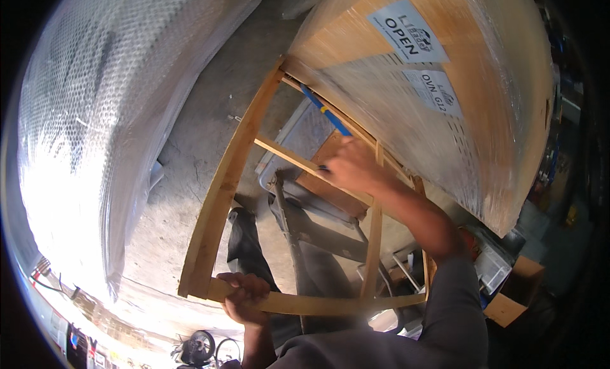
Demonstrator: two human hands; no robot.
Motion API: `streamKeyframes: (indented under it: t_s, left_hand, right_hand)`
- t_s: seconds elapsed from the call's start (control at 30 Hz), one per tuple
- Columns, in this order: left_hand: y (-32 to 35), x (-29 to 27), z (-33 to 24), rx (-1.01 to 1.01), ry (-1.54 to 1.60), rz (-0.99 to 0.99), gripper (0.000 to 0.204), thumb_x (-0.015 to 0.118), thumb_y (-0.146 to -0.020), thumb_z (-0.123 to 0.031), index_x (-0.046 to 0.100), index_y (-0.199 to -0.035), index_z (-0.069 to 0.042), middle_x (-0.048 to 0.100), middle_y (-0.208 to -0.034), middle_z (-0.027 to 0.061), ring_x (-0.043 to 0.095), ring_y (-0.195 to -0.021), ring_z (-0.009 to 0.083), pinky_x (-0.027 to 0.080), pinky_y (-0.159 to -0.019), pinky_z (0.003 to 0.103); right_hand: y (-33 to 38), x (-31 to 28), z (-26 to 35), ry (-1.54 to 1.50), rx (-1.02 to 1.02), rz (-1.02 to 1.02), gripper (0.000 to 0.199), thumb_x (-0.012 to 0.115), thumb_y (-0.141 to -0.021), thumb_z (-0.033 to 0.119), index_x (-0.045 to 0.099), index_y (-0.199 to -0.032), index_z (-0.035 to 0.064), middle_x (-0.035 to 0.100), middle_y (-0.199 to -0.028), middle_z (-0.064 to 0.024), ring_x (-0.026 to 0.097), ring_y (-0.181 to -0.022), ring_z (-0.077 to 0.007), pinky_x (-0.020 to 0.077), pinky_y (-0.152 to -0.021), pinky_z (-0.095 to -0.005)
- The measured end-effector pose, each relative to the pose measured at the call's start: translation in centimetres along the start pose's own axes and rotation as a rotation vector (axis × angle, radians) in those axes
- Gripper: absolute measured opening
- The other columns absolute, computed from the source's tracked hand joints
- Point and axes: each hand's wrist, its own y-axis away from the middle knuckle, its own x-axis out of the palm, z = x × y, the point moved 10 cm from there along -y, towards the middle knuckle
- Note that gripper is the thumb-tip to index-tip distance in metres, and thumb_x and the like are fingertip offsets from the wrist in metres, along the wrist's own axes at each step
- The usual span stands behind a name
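Note:
A wooden frame [219, 201] of pale slats stands in front of me, with a thin crossbar [289, 154] and an upright slat inside it. My left hand [244, 298] is closed round the near bar, close to the frame's left corner. Over the frame, my right hand [352, 166] is closed on a slim blue tool with a yellow band [325, 110]. The tool slants up toward the frame's far corner; its kind cannot be made out. A small dark piece shows beside my right fist, at the crossbar.
A large board-like package [406, 70] in clear wrap, with paper labels, rises along the right. Bubble-wrapped goods [121, 102] stand at left. Under the frame are a clear plastic bin [298, 131], a brown board and a dark metal-legged stand. A cardboard box [518, 293] sits at lower right.

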Motion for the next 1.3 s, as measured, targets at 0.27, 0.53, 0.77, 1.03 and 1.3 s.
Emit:
streamKeyframes:
  t_s: [0.27, 0.53, 0.77, 1.03, 1.3]
  left_hand:
    - [-0.1, 0.3, 0.0, -0.005, -0.028, 0.002, 0.022, 0.059, -0.079, -0.008, 0.047, -0.098, -0.009, 0.046, -0.072, 0.0055, 0.046, -0.051, 0.0176, 0.043, -0.050, 0.034]
    - [-0.3, 0.4, -0.1, 0.022, -0.071, 0.026, 0.022, 0.057, -0.078, -0.008, 0.046, -0.097, -0.008, 0.044, -0.069, 0.0060, 0.044, -0.050, 0.0174, 0.042, -0.048, 0.034]
    - [-0.5, 0.9, -0.3, 0.051, -0.076, 0.077, 0.020, 0.057, -0.079, -0.007, 0.047, -0.097, -0.008, 0.043, -0.068, 0.0058, 0.042, -0.049, 0.0165, 0.040, -0.046, 0.033]
    - [-0.5, 1.3, -0.5, 0.083, -0.092, 0.095, 0.018, 0.054, -0.080, -0.008, 0.047, -0.096, -0.007, 0.043, -0.068, 0.0052, 0.040, -0.048, 0.0150, 0.040, -0.043, 0.033]
    - [-0.7, 1.4, -0.7, 0.092, -0.109, 0.082, 0.018, 0.053, -0.079, -0.006, 0.046, -0.096, -0.007, 0.043, -0.069, 0.0060, 0.041, -0.049, 0.0162, 0.040, -0.043, 0.031]
  right_hand:
    - [10.0, -1.5, -16.3, -0.038, 0.456, -0.697, 0.022, 0.074, -0.085, 0.020, 0.063, -0.079, 0.0026, 0.060, -0.074, -0.0102, 0.058, -0.074, -0.0261, 0.0479, -0.072, -0.0393]
    - [13.0, 13.0, -15.9, -1.683, 1.496, -0.734, 0.033, 0.055, -0.099, 0.036, 0.060, -0.091, 0.0043, 0.057, -0.072, -0.0050, 0.054, -0.057, -0.0196, 0.0506, -0.057, -0.0377]
    - [5.0, 8.5, -8.3, -1.513, 1.295, -0.667, 0.042, 0.052, -0.101, 0.037, 0.061, -0.083, 0.0002, 0.043, -0.054, -0.0010, 0.045, -0.041, -0.0175, 0.0439, -0.043, -0.0352]
    - [7.0, 14.7, -6.4, -1.176, 1.229, -0.752, 0.035, 0.053, -0.101, 0.033, 0.063, -0.094, -0.0002, 0.051, -0.066, -0.0033, 0.047, -0.040, -0.0160, 0.0439, -0.041, -0.0357]
    - [13.4, 0.0, -9.6, -1.631, 1.251, -0.459, 0.031, 0.060, -0.097, 0.029, 0.059, -0.096, -0.0026, 0.030, -0.054, 0.0054, 0.028, -0.041, -0.0086, 0.0315, -0.046, -0.0314]
